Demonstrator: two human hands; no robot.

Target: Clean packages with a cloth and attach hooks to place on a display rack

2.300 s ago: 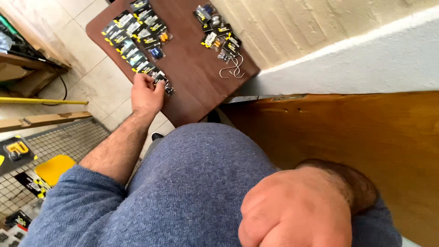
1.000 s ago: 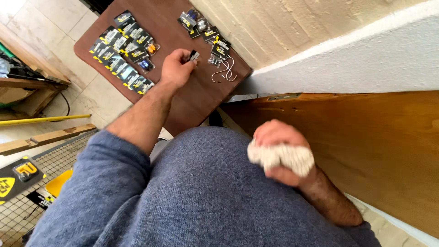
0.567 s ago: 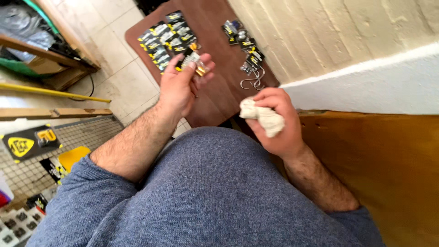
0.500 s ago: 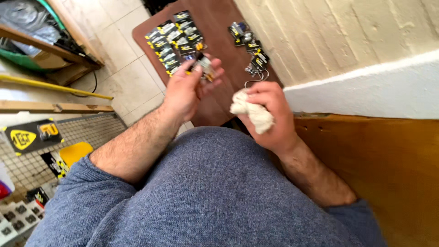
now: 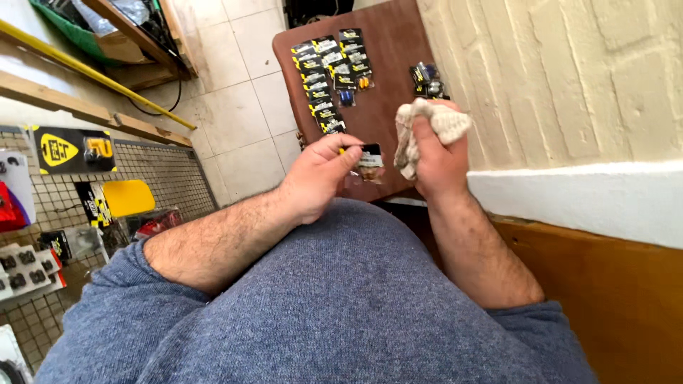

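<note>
left hand (image 5: 316, 178): pinching a small blister pack (image 5: 370, 156) by its left edge, thumb and fingertips closed narrow on it

right hand (image 5: 435, 153): fisted around a crumpled off-white rag (image 5: 427, 124), which bunches out over the top of the fingers

where the pack is: up in the air between the two hands, over the near edge of the brown counter (image 5: 388, 50), not resting on it

key relation: the pack sits just left of the rag, nearly touching it. Its long axis looks roughly up-down in the view, dark card on top and a clear bubble with something yellowish below. Right hand is the closer free-ish one, the left already has it

on the counter: a neat double row of matching packs (image 5: 331, 71) toward the far left corner, and a smaller bunch (image 5: 425, 77) by the right edge against the painted brick wall (image 5: 569, 78)

other stuff: tiled floor (image 5: 235, 92) left of the counter, wire display grid (image 5: 43, 213) with more carded items at far left
</note>
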